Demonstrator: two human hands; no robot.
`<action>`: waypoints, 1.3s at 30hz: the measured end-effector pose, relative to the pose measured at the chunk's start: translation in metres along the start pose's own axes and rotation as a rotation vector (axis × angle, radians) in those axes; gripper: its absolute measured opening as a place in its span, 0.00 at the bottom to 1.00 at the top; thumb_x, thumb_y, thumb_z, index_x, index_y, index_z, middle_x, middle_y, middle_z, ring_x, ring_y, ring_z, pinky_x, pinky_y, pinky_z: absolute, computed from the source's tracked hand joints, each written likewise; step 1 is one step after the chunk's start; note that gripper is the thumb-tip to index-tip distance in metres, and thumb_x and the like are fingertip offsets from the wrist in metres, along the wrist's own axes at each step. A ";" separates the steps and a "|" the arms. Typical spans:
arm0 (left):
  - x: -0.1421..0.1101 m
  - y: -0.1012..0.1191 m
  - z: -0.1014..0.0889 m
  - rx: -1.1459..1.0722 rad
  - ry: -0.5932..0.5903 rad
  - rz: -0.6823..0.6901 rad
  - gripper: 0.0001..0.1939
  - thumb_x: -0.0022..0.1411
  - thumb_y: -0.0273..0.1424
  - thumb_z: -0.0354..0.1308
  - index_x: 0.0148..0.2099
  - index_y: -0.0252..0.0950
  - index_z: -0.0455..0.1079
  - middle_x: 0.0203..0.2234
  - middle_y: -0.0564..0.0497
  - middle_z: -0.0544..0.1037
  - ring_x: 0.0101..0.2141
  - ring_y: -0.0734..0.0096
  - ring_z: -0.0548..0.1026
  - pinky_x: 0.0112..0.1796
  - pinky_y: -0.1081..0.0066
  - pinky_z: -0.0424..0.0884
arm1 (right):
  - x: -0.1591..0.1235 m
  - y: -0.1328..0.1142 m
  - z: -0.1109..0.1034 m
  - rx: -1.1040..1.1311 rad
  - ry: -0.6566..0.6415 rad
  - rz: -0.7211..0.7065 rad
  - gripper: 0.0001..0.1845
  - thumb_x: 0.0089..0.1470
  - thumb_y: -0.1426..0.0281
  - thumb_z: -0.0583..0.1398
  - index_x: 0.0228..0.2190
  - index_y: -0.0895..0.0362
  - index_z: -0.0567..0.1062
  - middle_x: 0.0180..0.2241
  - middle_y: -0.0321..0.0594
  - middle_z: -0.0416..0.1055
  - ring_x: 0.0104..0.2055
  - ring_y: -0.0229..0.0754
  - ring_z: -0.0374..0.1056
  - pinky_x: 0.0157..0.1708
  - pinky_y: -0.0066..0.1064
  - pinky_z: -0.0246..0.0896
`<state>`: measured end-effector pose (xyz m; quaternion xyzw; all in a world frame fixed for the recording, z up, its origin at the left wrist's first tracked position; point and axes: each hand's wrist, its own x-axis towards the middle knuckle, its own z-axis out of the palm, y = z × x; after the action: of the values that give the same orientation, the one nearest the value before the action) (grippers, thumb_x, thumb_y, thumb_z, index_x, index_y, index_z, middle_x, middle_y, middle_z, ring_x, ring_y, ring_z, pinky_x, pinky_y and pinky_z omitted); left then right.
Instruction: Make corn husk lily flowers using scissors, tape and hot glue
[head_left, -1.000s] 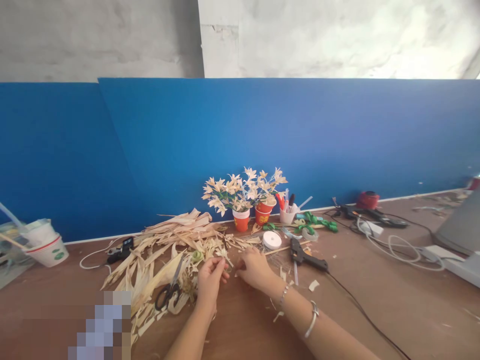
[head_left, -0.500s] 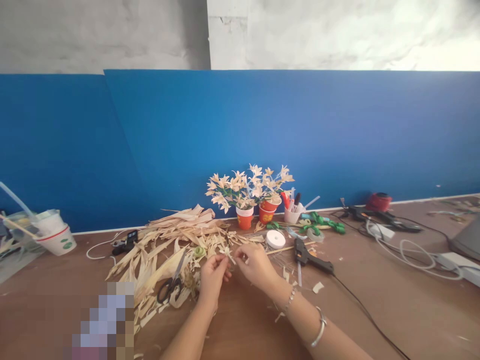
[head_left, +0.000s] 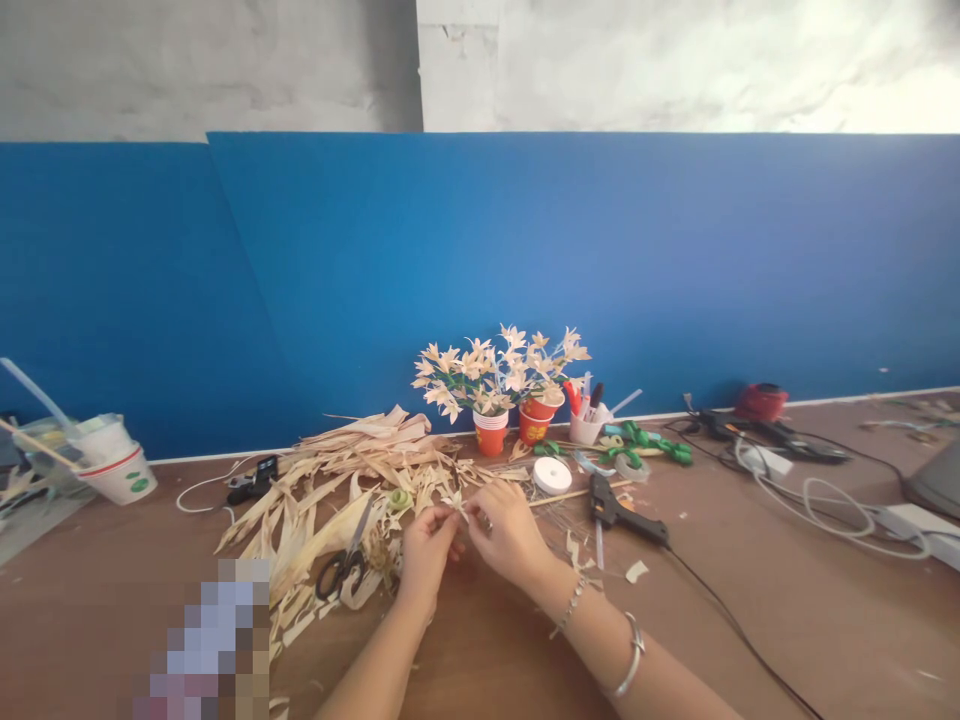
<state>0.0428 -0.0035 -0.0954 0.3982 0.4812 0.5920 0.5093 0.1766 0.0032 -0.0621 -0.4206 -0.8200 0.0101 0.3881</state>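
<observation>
My left hand [head_left: 425, 552] is closed in a pinch on a small pale husk flower [head_left: 454, 503], whose petals point up above the fingertips. Close against it, my right hand [head_left: 508, 532] has its thumb and fingers pinched at the flower's right side; whether it grips a petal or something else is hidden. Dried corn husks [head_left: 330, 490] lie heaped to the left, with black-handled scissors [head_left: 341, 572] on them. Beyond my hands, finished husk flowers [head_left: 480, 368] stand in red and white paper cups [head_left: 490, 437].
A black glue gun [head_left: 626, 515] with a trailing cord lies right of my hands, near a white tape roll [head_left: 552, 476]. Green tape pieces [head_left: 651, 440] and a cup of pens [head_left: 585, 428] are behind. White cables [head_left: 832, 520] spread at right; a paper cup [head_left: 120, 474] stands at left.
My right hand has moved slightly left and its fingertips have come up to the flower. The left hand keeps its pinch. The view has shifted a little.
</observation>
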 end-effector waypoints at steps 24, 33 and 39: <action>0.000 -0.004 -0.001 0.133 -0.049 0.053 0.14 0.47 0.39 0.61 0.29 0.32 0.69 0.14 0.55 0.70 0.16 0.74 0.68 0.16 0.77 0.62 | 0.000 0.002 0.003 -0.096 0.014 -0.061 0.07 0.46 0.80 0.57 0.26 0.57 0.68 0.27 0.38 0.69 0.34 0.42 0.61 0.36 0.33 0.47; -0.002 -0.004 -0.001 0.165 -0.042 0.065 0.13 0.48 0.39 0.61 0.28 0.32 0.69 0.12 0.55 0.69 0.15 0.75 0.67 0.16 0.77 0.61 | 0.001 0.000 0.001 -0.144 0.013 -0.080 0.05 0.47 0.79 0.57 0.26 0.57 0.68 0.27 0.38 0.69 0.34 0.42 0.60 0.35 0.33 0.46; -0.001 -0.003 0.000 0.155 -0.031 0.064 0.13 0.48 0.39 0.60 0.28 0.33 0.69 0.12 0.56 0.69 0.14 0.74 0.67 0.16 0.77 0.61 | 0.000 -0.001 0.002 -0.097 0.033 -0.059 0.06 0.46 0.80 0.57 0.26 0.57 0.69 0.27 0.39 0.70 0.34 0.42 0.62 0.36 0.33 0.48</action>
<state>0.0435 -0.0047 -0.0983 0.4608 0.5047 0.5627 0.4651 0.1747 0.0029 -0.0627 -0.4146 -0.8251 -0.0477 0.3808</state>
